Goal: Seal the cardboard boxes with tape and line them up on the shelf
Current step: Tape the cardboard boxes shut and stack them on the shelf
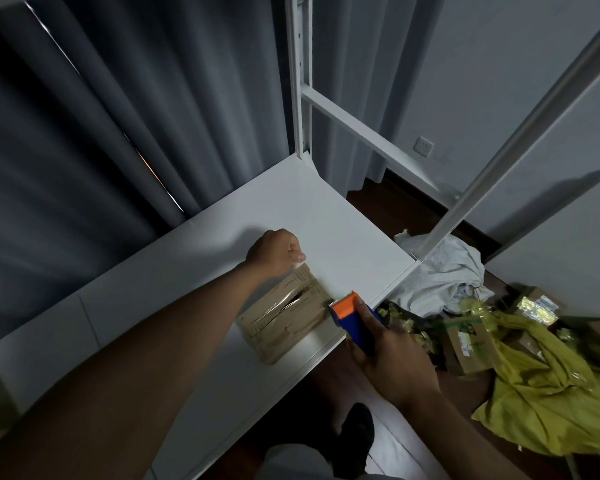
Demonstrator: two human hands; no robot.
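A small flat cardboard box (284,317) lies on the white shelf board (326,216), near its front edge. A glossy strip of clear tape shows along its top seam. My left hand (276,252) is curled into a fist at the box's far corner, thumb pressed against forefinger as if pinching the tape end. The clear tape there is hard to make out. My right hand (388,355) grips a blue and orange tape dispenser (352,315). Its toothed edge sits at the box's right corner.
White shelf uprights (302,81) and a slanted post (499,150) frame the board. On the floor to the right lie more cardboard boxes (468,344), a yellow cloth (548,393) and a white cloth (444,275). Grey curtains hang behind. My shoe (357,434) is below.
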